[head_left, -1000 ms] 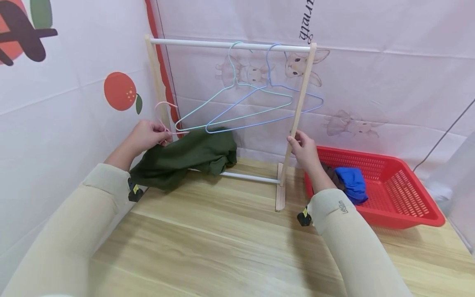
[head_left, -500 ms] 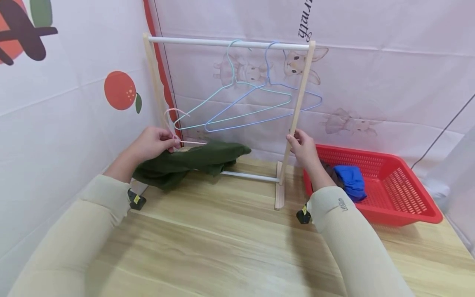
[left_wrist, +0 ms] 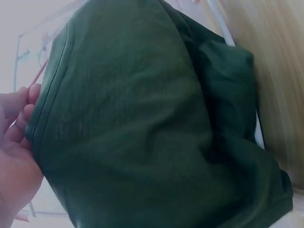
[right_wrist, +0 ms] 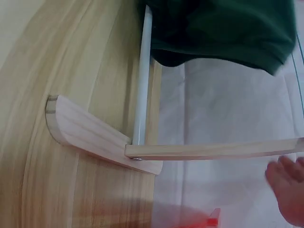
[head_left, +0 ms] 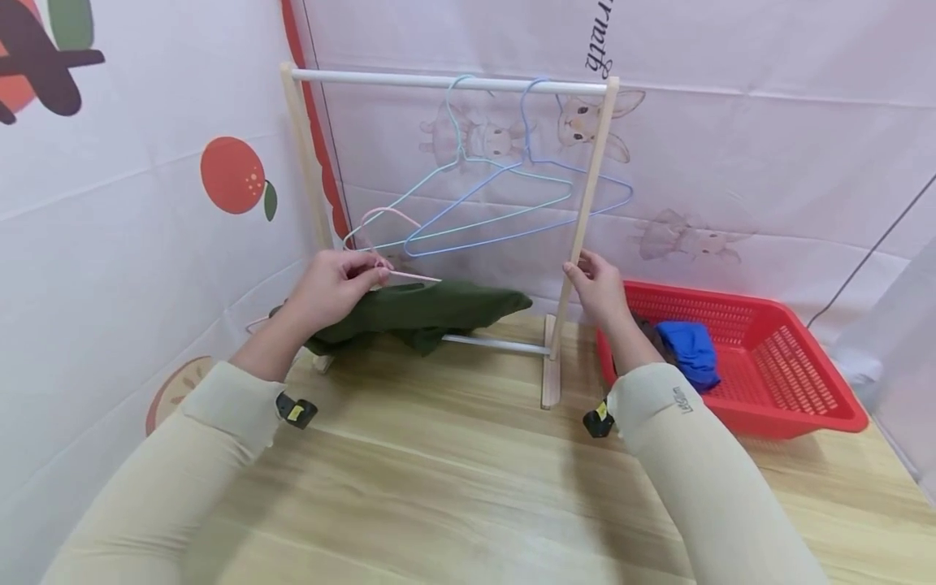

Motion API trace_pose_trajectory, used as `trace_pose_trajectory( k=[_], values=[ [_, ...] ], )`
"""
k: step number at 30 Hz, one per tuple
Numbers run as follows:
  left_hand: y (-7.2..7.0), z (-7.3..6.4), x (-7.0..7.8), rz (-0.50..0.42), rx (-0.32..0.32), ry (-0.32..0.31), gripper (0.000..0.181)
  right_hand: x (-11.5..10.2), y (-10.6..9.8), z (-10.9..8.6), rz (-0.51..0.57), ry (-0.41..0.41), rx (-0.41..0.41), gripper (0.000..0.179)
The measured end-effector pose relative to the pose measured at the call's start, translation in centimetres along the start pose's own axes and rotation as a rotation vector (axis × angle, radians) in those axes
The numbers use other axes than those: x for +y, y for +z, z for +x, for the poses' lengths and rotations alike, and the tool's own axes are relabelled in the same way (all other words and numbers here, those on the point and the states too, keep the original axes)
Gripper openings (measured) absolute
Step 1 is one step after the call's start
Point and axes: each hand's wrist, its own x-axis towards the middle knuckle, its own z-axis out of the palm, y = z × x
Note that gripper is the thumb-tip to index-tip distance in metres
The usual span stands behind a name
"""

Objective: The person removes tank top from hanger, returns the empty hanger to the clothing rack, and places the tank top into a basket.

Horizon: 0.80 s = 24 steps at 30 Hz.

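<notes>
My left hand (head_left: 332, 284) pinches a pink hanger (head_left: 415, 276) just below its hook, low at the left part of the clothes rack. A dark green garment (head_left: 439, 309) hangs on this hanger and spreads rightward, close over the rack's lower bar (head_left: 497, 344). In the left wrist view the garment (left_wrist: 128, 114) fills most of the picture, with my fingers at its hemmed edge. My right hand (head_left: 601, 288) holds the rack's right wooden post (head_left: 597, 162) between thumb and fingers. The right wrist view shows the post's foot (right_wrist: 95, 133) on the table.
A mint hanger (head_left: 460, 150) and a blue hanger (head_left: 527, 150) hang bare from the rack's top bar (head_left: 366, 79). Right of the rack stands a red basket (head_left: 797, 313) with blue cloth (head_left: 689, 353) and brown cloth (head_left: 649, 331) inside. Fabric walls enclose the table (head_left: 439, 487) behind and left.
My left hand has moved right and slightly down, then level, carrying the pink hanger and green garment toward the middle of the rack. My right hand stays on the post.
</notes>
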Motion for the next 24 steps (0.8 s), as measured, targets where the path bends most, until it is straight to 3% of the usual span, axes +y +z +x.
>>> trace_pose_trajectory(
  k=[5,8,11,16,19,24],
  values=[
    [0.7,0.3,1.7,-0.015,0.036,0.053,0.014,-0.2,0.2,-1.0,-0.066,-0.063,0.254,0.045],
    [1.2,0.5,2.3,-0.027,0.043,0.099,0.015,-0.7,0.9,-1.9,-0.090,-0.205,0.365,0.034],
    [1.8,0.6,2.9,-0.047,0.045,0.131,0.015,-1.5,1.7,-2.9,-0.145,-0.405,0.318,0.028],
    [3.0,1.1,3.9,-0.088,0.045,0.162,0.014,-3.5,2.8,-4.6,-0.261,-0.692,0.108,0.029],
    [3.9,1.6,4.7,-0.109,0.045,0.182,0.015,-4.6,3.1,-5.4,-0.327,-0.801,0.046,0.036],
    [4.8,2.2,5.7,-0.095,0.047,0.187,0.017,-5.0,3.1,-6.0,-0.410,-0.897,0.066,0.032]
  ],
)
